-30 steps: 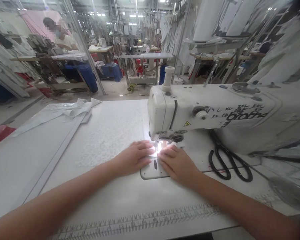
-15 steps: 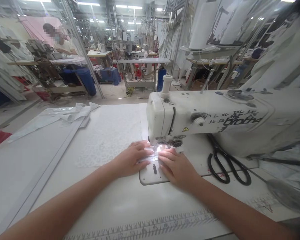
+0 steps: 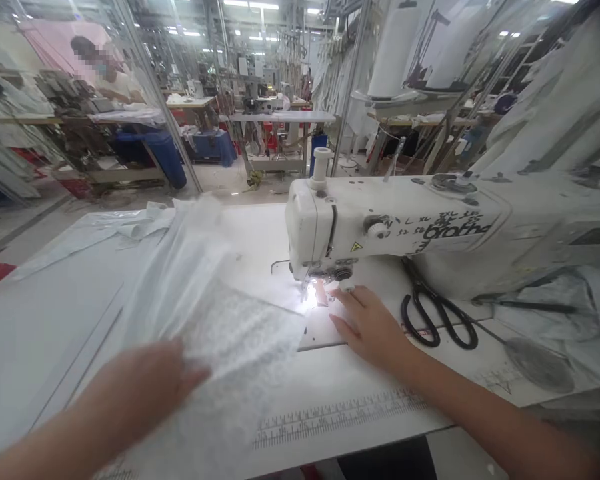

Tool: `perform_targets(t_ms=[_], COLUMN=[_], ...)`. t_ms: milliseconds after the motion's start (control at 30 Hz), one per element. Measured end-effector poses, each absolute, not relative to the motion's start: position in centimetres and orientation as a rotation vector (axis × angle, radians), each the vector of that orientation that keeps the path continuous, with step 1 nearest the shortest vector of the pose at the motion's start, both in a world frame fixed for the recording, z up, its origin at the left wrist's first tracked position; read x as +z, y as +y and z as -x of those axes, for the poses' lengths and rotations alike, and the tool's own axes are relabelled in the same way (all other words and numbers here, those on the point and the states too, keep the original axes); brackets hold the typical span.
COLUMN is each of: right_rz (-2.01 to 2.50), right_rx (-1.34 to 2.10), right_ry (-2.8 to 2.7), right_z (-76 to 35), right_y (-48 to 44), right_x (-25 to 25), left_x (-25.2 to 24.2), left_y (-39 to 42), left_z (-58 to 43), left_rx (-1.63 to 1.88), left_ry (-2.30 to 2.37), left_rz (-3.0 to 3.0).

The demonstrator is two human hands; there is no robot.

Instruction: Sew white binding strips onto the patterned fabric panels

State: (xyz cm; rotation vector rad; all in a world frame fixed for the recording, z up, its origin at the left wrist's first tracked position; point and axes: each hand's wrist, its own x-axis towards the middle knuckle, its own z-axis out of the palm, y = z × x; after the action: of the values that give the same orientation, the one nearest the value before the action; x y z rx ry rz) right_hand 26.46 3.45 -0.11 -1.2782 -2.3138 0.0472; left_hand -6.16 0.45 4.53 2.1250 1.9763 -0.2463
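White patterned fabric point(image 3: 240, 333) is seen left of the needle of the sewing machine point(image 3: 395, 227), not under it; stitching is judged not underway. Left hand point(image 3: 145, 393) is blurred on the fabric, grip cannot be told. Right hand point(image 3: 367, 323) is laid flat and open beside the needle; scissors point(image 3: 437, 313) untouched

seeing the sewing machine point(image 3: 380, 227) sitting on the right half of the table point(image 3: 40, 320), scissors point(image 3: 437, 317) lying just before it. finding the fabric point(image 3: 230, 333) lying left of the needle, reaching the near edge, touching the left hand point(image 3: 140, 393); right hand point(image 3: 367, 323) resting between needle and scissors. spotting cloth strips point(image 3: 125, 223) lying near the far left corner.
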Motion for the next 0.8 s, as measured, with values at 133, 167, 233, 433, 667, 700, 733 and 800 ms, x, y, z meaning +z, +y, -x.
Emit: perform_targets(t_ms=[133, 167, 233, 433, 667, 700, 733, 800], right_rz=[1.121, 1.094, 1.071, 1.020, 0.896, 0.846, 0.808, 0.789], right_rx=[0.091, 0.091, 0.092, 0.079, 0.022, 0.040, 0.063, 0.113], right_ry=[-2.406, -2.436, -2.505, -2.551, -2.523, -2.552, -2.568, -2.562], right_z=[-25.7, -25.4, -25.0, -26.0, -26.7, -26.5, -26.4, -26.3], right_y=[2.6, 2.5, 2.4, 2.6, 5.0, 5.2, 5.3, 5.3], right_x=[-0.2, -0.3, -0.7, -1.0, -0.4, -0.5, -0.7, -1.0], left_x=[4.6, 4.7, 4.8, 2.4, -0.4, -0.4, -0.5, -0.5], left_y=[-5.0, -4.9, -3.5, 2.8, 4.6, 4.6, 4.6, 4.6], left_z=[3.9, 2.9, 0.8, -4.5, -4.4, -4.2, -4.2, -4.1], left_rx=[-0.582, -0.530, -0.305, 0.442, 0.436, 0.444, 0.451, 0.444], left_ry=[1.923, 1.891, 1.742, 1.243, 1.101, 1.094, 1.086, 1.067], left_rz=[-2.062, -2.111, -2.245, -2.477, -2.623, -2.630, -2.635, -2.646])
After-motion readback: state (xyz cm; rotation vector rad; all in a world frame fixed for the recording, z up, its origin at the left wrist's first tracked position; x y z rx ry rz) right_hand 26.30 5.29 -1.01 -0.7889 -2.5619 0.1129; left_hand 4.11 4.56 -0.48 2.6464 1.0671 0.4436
